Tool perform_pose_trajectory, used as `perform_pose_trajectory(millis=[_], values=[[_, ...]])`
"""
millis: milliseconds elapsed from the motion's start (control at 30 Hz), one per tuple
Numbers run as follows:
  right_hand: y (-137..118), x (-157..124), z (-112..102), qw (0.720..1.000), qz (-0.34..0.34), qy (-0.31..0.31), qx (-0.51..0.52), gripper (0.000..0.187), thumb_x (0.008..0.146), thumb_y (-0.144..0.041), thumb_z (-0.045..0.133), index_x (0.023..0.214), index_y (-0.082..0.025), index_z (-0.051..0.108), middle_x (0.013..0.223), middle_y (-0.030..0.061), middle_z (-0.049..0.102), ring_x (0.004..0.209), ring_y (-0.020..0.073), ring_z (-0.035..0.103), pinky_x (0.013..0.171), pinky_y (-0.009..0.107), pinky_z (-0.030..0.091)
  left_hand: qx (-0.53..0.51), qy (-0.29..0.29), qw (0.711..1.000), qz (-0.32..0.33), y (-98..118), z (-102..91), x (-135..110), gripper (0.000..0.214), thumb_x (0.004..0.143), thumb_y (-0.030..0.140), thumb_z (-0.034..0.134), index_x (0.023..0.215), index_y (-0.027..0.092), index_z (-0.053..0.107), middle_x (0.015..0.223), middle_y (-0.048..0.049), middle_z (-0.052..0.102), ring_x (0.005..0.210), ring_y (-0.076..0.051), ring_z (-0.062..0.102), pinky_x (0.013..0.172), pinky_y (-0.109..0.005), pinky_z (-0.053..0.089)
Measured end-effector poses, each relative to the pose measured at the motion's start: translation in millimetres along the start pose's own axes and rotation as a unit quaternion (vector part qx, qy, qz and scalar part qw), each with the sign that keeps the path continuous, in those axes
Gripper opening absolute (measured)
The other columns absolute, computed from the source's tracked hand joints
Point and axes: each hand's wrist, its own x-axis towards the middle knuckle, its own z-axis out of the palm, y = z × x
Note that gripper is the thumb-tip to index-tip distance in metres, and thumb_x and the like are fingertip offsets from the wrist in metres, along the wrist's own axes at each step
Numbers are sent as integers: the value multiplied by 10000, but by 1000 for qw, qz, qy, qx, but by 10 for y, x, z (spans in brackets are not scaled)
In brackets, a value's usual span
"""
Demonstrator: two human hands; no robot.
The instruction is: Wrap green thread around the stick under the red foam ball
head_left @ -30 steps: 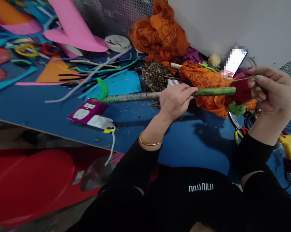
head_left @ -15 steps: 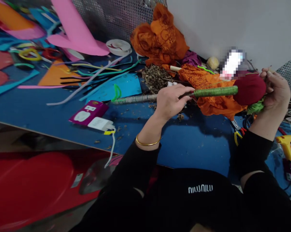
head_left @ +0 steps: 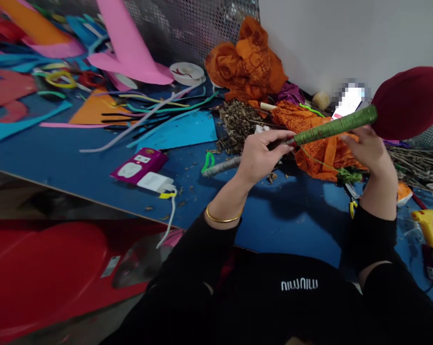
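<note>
My left hand (head_left: pixel 261 155) is closed around a long wrapped stick, with a grey-bound end (head_left: pixel 223 166) sticking out to the left. To the right of this hand the stick is wound with green thread (head_left: pixel 331 128). At its far end is a rounded dark red fabric head (head_left: pixel 412 103), tilted up. My right hand (head_left: pixel 370 151) is just below and partly behind the green part, fingers apart and slightly blurred. A loose green strand hangs from the winding towards a tangle of green thread (head_left: pixel 349 176) on the table.
Orange cloth (head_left: pixel 245 62), dried leaves (head_left: pixel 234 124) and a lit phone (head_left: pixel 349 103) lie along the back. Coloured strips and a pink cone (head_left: pixel 130 43) are at left. A purple box (head_left: pixel 139 165) with a charger is nearer; a yellow glue gun (head_left: pixel 427 225) stands right.
The red head has swung up and right, and the green-wound stick now slopes upward. My right hand has come away from beside the red head to below the stick. The green tangle now lies lower left.
</note>
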Motion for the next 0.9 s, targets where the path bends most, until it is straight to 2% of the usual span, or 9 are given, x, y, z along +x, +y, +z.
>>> perform_pose_trajectory(millis=[133, 200, 333, 433, 533, 600, 700, 767, 900], values=[[-313, -130, 597, 990, -56, -118, 58, 273, 875, -451, 769, 1073, -263, 755, 1146, 51, 785, 1077, 253, 687, 1030, 433, 513, -14, 12, 1000, -11, 17, -1, 11, 265, 843, 227, 732, 1084, 162, 820, 1039, -68, 830, 965, -220, 763, 926, -357, 614], [-436, -206, 795, 987, -50, -135, 75, 256, 886, -477, 750, 997, -246, 753, 1001, 45, 792, 925, 221, 699, 910, 389, 556, -22, 16, 1000, -13, 8, -1, 22, 261, 847, 215, 728, 1084, 154, 819, 1045, -71, 829, 983, -220, 763, 947, -355, 606], [-637, -378, 855, 993, -81, -80, -3, 235, 950, -426, 657, 812, -245, 717, 729, 15, 671, 696, 177, 614, 726, 349, 524, -37, 32, 998, -27, -44, 13, 50, 266, 848, 187, 717, 1094, 150, 812, 1053, -70, 827, 974, -213, 762, 953, -357, 601], [-746, -473, 818, 986, -163, -24, 6, 272, 965, -450, 622, 782, -273, 718, 885, 52, 681, 896, 222, 671, 861, 402, 565, -46, 41, 997, -42, -96, 37, 68, 270, 838, 166, 718, 1094, 164, 807, 1066, -62, 825, 981, -209, 761, 962, -362, 602], [-744, -501, 904, 974, -197, -23, 111, 327, 978, -513, 585, 782, -286, 716, 980, 66, 705, 1067, 258, 692, 1028, 478, 554, -64, 38, 996, -50, -146, 76, 76, 269, 840, 151, 718, 1096, 160, 802, 1062, -66, 824, 986, -207, 764, 953, -357, 609], [-695, -490, 1008, 962, -182, -36, 202, 378, 976, -564, 573, 750, -280, 681, 827, 47, 676, 911, 238, 704, 982, 484, 576, -61, 33, 996, -54, -167, 111, 73, 268, 844, 126, 706, 1094, 152, 801, 1061, -74, 822, 994, -208, 765, 962, -361, 608], [-648, -467, 1125, 954, -102, 7, 282, 485, 917, -687, 591, 678, -266, 570, 621, -7, 517, 567, 164, 546, 642, 375, 561, -16, 28, 998, -54, -162, 169, 55, 264, 840, 109, 712, 1079, 167, 806, 1060, -66, 824, 999, -213, 765, 976, -369, 600], [-671, -462, 1150, 956, -46, 59, 283, 542, 878, -748, 595, 662, -260, 498, 597, -23, 445, 492, 127, 423, 491, 306, 431, 26, 31, 998, -44, -139, 208, 35, 255, 843, 124, 723, 1075, 182, 808, 1074, -55, 826, 1010, -219, 763, 974, -369, 596], [-785, -500, 1155, 955, -8, 104, 276, 538, 885, -707, 619, 664, -248, 448, 607, -32, 398, 499, 105, 341, 463, 282, 308, 116, 32, 993, -13, -100, 274, -15, 245, 862, 152, 717, 1087, 196, 804, 1113, -50, 824, 1060, -226, 754, 989, -346, 575]])
